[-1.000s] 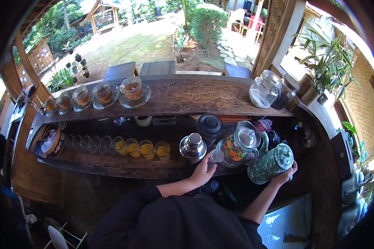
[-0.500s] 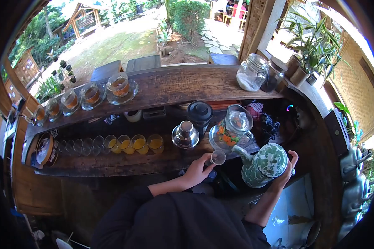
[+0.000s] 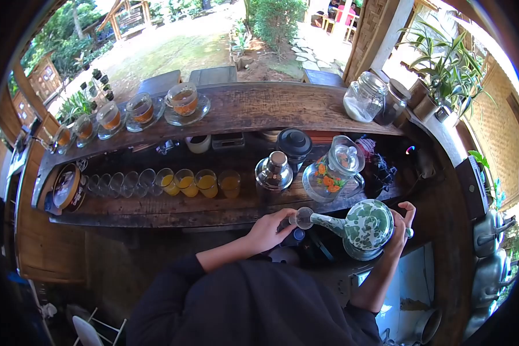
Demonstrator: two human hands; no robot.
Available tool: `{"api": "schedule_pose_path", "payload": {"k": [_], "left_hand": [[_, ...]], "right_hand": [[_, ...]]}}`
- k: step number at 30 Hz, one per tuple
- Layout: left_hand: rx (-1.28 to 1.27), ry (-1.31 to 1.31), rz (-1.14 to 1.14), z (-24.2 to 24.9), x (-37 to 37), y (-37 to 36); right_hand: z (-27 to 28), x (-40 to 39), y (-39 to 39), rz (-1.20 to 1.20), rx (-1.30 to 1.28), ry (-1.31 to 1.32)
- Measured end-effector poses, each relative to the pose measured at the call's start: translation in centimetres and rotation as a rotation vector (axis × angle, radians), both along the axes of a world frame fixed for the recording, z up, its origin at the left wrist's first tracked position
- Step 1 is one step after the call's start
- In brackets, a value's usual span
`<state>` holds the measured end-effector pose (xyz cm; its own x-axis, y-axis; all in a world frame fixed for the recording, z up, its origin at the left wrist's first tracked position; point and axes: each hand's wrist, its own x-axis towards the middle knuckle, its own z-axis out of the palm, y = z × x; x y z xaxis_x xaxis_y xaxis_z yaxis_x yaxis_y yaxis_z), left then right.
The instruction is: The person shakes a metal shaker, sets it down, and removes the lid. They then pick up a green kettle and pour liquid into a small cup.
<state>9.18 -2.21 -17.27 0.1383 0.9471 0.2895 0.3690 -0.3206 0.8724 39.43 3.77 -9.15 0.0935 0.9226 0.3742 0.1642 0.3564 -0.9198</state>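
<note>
My left hand [image 3: 267,231] pinches a small clear glass [image 3: 301,218] in front of the lower shelf. In my right hand [image 3: 399,232] is a green-and-white mottled enamel teapot [image 3: 368,224], gripped at the handle side, which the hand partly hides. The teapot leans to the left, its spout tip right at the glass's rim. Whether liquid flows is too small to make out. Just beyond stand a steel cocktail shaker [image 3: 274,173] and a clear lidded pitcher [image 3: 334,173] with orange flowers.
Several glasses line the lower shelf [image 3: 127,214], some with orange liquid [image 3: 206,183]. Cups of amber drink [image 3: 183,101] on saucers stand along the upper counter [image 3: 259,106]. A jar of white granules [image 3: 364,98] and a dark-lidded container [image 3: 294,144] are farther back.
The teapot has tipped leftward, bringing its spout from above and right of the glass to its rim. The camera view has shifted slightly.
</note>
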Motion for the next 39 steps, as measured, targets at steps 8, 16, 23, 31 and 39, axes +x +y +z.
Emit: {"api": "schedule_pose_path", "payload": {"k": [8, 16, 23, 31, 39], "left_hand": [[-0.033, 0.0, -0.003, -1.2, -0.5, -1.1], [-0.028, -0.021, -0.009, -1.4, -0.4, -2.0], [-0.081, -0.014, -0.037, -2.1, -0.5, -2.1], [-0.084, -0.006, -0.04, -2.6, -0.4, -2.0], [-0.116, -0.136, -0.096, -1.8, -0.4, -1.9]], "right_hand": [[2.2, -1.7, -1.0, 0.123, -0.073, 0.041], [3.1, -2.5, -1.5, 0.185, -0.07, 0.028], [3.3, -2.7, -1.6, 0.16, -0.054, -0.078], [3.0, -2.3, -1.5, 0.174, -0.049, -0.034], [0.3, -0.7, -0.8, 0.159, -0.146, 0.117]]}}
